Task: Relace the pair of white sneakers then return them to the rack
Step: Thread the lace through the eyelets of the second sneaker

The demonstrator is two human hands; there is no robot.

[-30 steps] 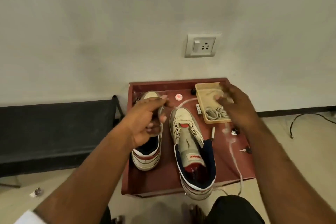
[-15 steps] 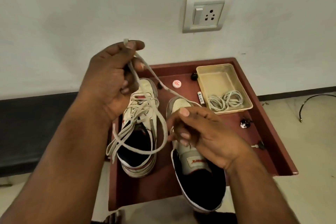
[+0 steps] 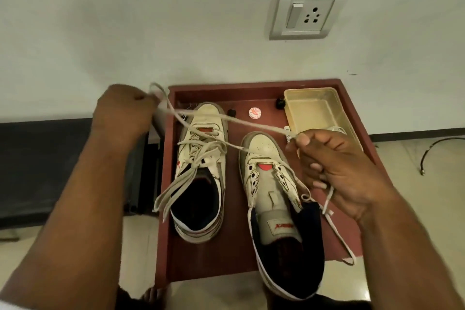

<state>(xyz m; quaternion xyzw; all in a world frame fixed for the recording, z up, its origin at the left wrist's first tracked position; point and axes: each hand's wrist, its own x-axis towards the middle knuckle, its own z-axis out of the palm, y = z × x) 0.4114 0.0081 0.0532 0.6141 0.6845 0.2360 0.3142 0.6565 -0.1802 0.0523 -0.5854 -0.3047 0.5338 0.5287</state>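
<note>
Two white high-top sneakers stand toes to the wall on a dark red tray [image 3: 216, 267]. The left sneaker [image 3: 201, 166] is laced, its lace ends hanging loose over its left side. The right sneaker [image 3: 276, 196] has empty eyelets and an open tongue. A loose white lace [image 3: 251, 126] is stretched above the shoes between my hands. My left hand [image 3: 123, 111] grips one end at the tray's far left corner. My right hand [image 3: 337, 163] pinches the lace near the right sneaker's toe, and the rest hangs down past its wrist.
A beige plastic box [image 3: 314, 108] sits at the tray's far right corner. A small red-and-white cap [image 3: 254, 112] and two small black objects lie near the far rim. A wall socket [image 3: 308, 14] is above. A black bench [image 3: 50, 166] stands left. A black cable [image 3: 437, 148] lies on the floor right.
My hands have moved apart, pulling the lace taut across the shoes. The left hand dropped lower and further left. The right hand shifted right, off the right sneaker.
</note>
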